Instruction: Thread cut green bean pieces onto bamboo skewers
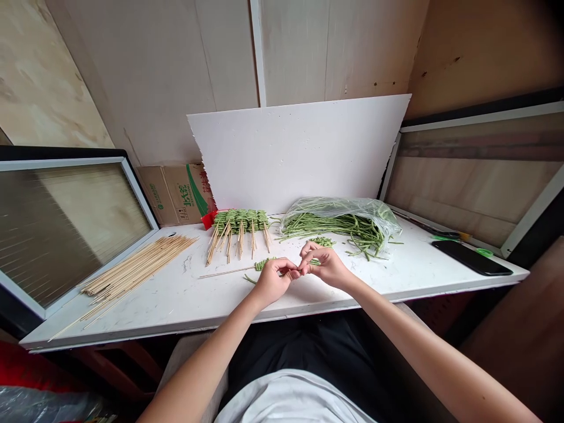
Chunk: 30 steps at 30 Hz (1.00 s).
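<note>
My left hand (277, 279) is closed, fingers curled and thumb pressed in, at the beaded end of a skewer of green beans (264, 264). The bare bamboo stick (227, 274) points left, low over the table. My right hand (328, 265) meets it fingertip to fingertip in a pinch on what looks like a piece of long green bean, mostly hidden by the fingers. A loose bean end (250, 279) shows just left of my left hand. Behind my right hand lies a small heap of cut bean pieces (324, 241).
Finished bean skewers (240, 222) are stacked at the back, sticks toward me. Bare bamboo skewers (136, 270) lie at left. A clear bag of long beans (335, 223) is at back right, a black phone (471, 257) at far right. A cardboard box (176, 194) and white board (299, 155) stand behind.
</note>
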Available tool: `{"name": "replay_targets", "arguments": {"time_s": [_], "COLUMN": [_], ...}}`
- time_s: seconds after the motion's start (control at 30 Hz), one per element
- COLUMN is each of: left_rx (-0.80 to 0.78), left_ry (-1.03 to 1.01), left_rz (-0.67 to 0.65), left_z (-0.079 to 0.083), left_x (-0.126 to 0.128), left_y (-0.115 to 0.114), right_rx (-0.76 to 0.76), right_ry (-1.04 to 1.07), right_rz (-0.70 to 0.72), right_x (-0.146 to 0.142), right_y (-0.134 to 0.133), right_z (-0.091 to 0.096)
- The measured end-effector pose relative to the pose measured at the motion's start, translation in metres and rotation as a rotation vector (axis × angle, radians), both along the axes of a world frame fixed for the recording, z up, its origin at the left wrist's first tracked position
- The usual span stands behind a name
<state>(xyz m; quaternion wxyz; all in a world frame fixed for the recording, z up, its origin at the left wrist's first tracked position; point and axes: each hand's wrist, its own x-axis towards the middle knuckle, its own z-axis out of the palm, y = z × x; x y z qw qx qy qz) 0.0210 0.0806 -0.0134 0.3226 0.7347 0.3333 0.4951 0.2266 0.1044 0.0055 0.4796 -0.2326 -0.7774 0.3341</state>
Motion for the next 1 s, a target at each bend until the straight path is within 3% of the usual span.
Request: {"name": "replay_targets", "arguments": {"time_s": [0.13, 0.27, 0.37, 0.53, 0.77, 0.87, 1.0], "left_rx": [-0.066, -0.096, -0.051, 0.066, -0.017, -0.121, -0.211], "left_ry": [0.013, 0.012, 0.014, -0.064, -0.194, -0.216, -0.204], "left_rz": [0.019, 0.009, 0.018, 0.012, -0.089, -0.143, -0.118], "left_z": [0.0, 0.0, -0.001, 0.008, 0.013, 0.005, -0.006], "left_x": [-0.003, -0.002, -0.001, 0.0, 0.004, 0.004, 0.003], "left_y": [0.003, 0.003, 0.0, -0.01, -0.014, -0.007, 0.004], "right_rx": [0.332, 0.426, 0.384, 0.185, -0.14, -0.167, 0.004], "right_ry": [-0.149, -0.214, -0.187, 0.005, 0.278, 0.283, 0.028], "right_rz": [-0.158, -0.169, -0.156, -0.096, 0.051, -0.031, -0.282], "right_x": [0.003, 0.002, -0.003, -0.011, -0.013, -0.004, 0.023], "right_y": [-0.003, -0.007, -0.011, -0.017, -0.019, -0.013, 0.014], "right_z": [0.01, 0.013, 0.012, 0.012, 0.015, 0.019, 0.012]}}
